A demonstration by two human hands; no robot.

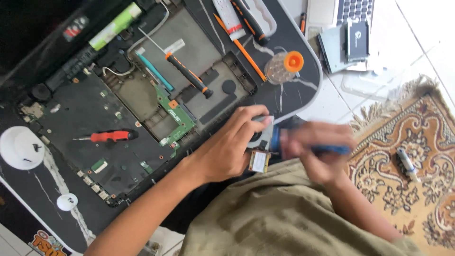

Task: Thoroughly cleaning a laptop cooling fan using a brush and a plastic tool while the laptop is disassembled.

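Observation:
My left hand (227,147) grips a small computer part (261,142), a grey metal piece with a little circuit board hanging below it, over my lap. Blurred by motion, my right hand (317,151) is closed around a blue-handled tool (332,150) pressed against that part. Just beyond the hands lies an opened laptop base (118,142) on a dark marbled table (294,90), with a green circuit board (176,116) near its middle. A red-handled screwdriver (111,136) and a black-and-orange screwdriver (187,75) rest inside the base.
A teal pry tool (154,71), an orange pencil (239,45) and a clear jar with an orange lid (284,66) lie on the table. Two white caps (21,147) (67,201) sit at the left. A drive (343,45), another laptop (341,12) and a patterned rug (407,156) are on the right.

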